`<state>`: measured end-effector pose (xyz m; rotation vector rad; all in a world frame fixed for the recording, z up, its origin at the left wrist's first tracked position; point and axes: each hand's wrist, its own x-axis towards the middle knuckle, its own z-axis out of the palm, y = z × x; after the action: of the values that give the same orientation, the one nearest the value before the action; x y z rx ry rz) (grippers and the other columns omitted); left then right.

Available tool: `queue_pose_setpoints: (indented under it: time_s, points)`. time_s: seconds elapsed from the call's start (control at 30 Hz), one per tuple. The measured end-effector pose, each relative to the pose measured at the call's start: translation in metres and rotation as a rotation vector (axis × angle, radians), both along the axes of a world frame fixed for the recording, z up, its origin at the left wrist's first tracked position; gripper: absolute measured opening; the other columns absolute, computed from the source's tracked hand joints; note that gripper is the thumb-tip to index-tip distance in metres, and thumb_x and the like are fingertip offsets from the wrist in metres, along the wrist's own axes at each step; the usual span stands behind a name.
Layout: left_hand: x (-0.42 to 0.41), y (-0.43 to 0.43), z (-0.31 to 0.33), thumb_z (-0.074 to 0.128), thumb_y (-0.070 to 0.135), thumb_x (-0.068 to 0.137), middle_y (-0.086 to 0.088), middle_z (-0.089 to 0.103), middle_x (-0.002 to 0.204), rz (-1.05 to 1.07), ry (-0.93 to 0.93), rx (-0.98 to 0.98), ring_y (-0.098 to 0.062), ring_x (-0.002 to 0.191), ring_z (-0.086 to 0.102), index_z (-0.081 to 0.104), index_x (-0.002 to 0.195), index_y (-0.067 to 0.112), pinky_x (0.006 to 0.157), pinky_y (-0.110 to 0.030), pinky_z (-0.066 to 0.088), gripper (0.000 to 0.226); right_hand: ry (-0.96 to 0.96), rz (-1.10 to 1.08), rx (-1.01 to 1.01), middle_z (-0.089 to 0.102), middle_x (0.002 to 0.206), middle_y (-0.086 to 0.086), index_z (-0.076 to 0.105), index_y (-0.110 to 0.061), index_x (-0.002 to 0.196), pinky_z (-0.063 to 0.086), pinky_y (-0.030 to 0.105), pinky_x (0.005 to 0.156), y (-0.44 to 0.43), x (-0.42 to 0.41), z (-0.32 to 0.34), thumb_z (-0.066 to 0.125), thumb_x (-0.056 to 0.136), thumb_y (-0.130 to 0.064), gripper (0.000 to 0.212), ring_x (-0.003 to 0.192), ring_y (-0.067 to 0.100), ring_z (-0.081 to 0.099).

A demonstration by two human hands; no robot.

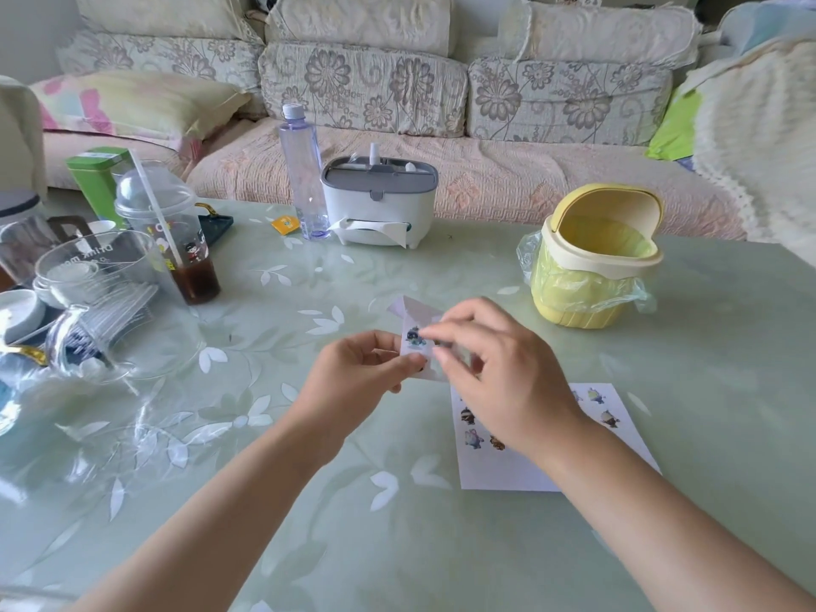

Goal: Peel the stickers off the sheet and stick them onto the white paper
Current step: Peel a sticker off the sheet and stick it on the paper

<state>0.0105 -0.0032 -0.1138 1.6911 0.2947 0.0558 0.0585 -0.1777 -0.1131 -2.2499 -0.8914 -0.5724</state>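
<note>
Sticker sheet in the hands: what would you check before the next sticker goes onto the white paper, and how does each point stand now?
1. Sheet held steady: left hand pinches its lower edge. Ok.
2. Right hand on the sticker: it pinches at it. Ok.
3. Sticker peeled free of the sheet: blurred. Cannot tell.
4. Paper flat on the table: ok.
5. Bare room on the paper: its near part is blank. Ok.
</note>
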Motion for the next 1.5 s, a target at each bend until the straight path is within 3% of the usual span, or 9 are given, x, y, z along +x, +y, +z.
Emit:
queue_pose_setpoints:
  time_s: [0.13,0.33,0.57,0.7,0.83,0.97,1.17,1.3,1.5]
  points:
    - [-0.004,-0.005,0.003,0.076,0.026,0.086,0.007,0.073,0.076,-0.017,-0.067,-0.058,-0.005,0.067,0.059,0.077,0.085,0.021,0.062,-0.013,0.043,0.006,-0.015,0.001,0.014,0.066,0.098,-0.015,0.078,-0.028,0.107,0.036,0.017,0.058,0.003,0.0,-0.005,0.062,0.094,-0.032,0.021,0.061,-0.008,0.044]
    - [-0.008,-0.007,0.006,0.064,0.025,0.095,0.006,0.075,0.083,-0.049,-0.097,-0.084,-0.006,0.074,0.063,0.079,0.083,0.024,0.072,-0.023,0.044,0.019,-0.011,-0.034,0.088,0.07,0.088,-0.015,0.08,-0.03,0.098,0.042,0.022,0.054,0.001,-0.001,-0.001,0.065,0.091,-0.036,0.018,0.055,-0.012,0.041]
    - [-0.008,-0.009,0.003,0.067,0.014,0.094,0.001,0.076,0.08,-0.012,-0.212,0.094,-0.006,0.067,0.061,0.077,0.078,0.025,0.065,-0.013,0.046,0.021,-0.009,-0.087,0.105,0.071,0.078,-0.018,0.079,-0.032,0.085,0.031,0.011,0.055,0.005,-0.006,0.0,0.063,0.086,-0.041,0.019,0.056,-0.015,0.045]
    - [-0.008,-0.011,0.002,0.07,0.015,0.092,0.016,0.074,0.072,0.007,-0.252,0.192,-0.002,0.071,0.065,0.076,0.073,0.036,0.068,-0.013,0.047,0.029,-0.053,-0.141,0.079,0.068,0.072,-0.018,0.076,-0.031,0.077,0.023,0.006,0.054,0.007,-0.008,0.002,0.067,0.084,-0.034,0.012,0.052,-0.015,0.041]
    - [-0.01,-0.015,0.006,0.068,0.015,0.093,0.018,0.076,0.078,0.005,-0.269,0.199,0.002,0.079,0.07,0.078,0.079,0.03,0.07,-0.01,0.046,0.023,0.015,-0.147,0.101,0.069,0.075,-0.021,0.076,-0.032,0.076,0.029,0.007,0.054,0.006,-0.009,0.003,0.068,0.084,-0.031,0.012,0.057,-0.013,0.048]
    - [-0.011,-0.021,0.008,0.067,0.015,0.094,0.012,0.076,0.077,0.047,-0.251,0.123,0.005,0.067,0.065,0.079,0.085,0.019,0.057,-0.006,0.039,0.015,0.102,-0.149,0.207,0.064,0.072,-0.024,0.075,-0.03,0.075,0.047,0.026,0.054,0.007,-0.009,0.003,0.073,0.084,-0.025,0.01,0.054,0.009,0.054]
    - [-0.013,-0.028,0.013,0.066,0.014,0.095,0.011,0.075,0.07,0.045,-0.242,0.029,0.008,0.063,0.062,0.078,0.085,0.016,0.063,-0.003,0.04,0.016,0.211,-0.207,0.264,0.055,0.058,-0.032,0.072,-0.026,0.078,0.042,0.022,0.054,0.01,-0.009,0.0,0.071,0.086,-0.03,0.008,0.05,0.01,0.051]
    - [-0.011,-0.025,0.011,0.063,0.014,0.095,0.012,0.076,0.075,0.081,-0.211,0.039,0.006,0.072,0.065,0.077,0.083,0.022,0.07,-0.012,0.047,0.02,0.062,-0.13,0.142,0.066,0.084,-0.02,0.075,-0.03,0.091,0.039,0.016,0.055,0.01,-0.01,0.001,0.068,0.089,-0.036,0.01,0.055,-0.002,0.05]
    - [-0.011,-0.022,0.009,0.065,0.015,0.094,0.009,0.076,0.08,0.091,-0.223,0.092,-0.004,0.082,0.069,0.076,0.079,0.019,0.083,-0.03,0.054,0.019,0.251,-0.086,0.255,0.071,0.086,-0.017,0.079,-0.029,0.084,0.045,0.021,0.057,0.007,-0.005,0.003,0.075,0.087,-0.025,0.007,0.055,0.011,0.055]
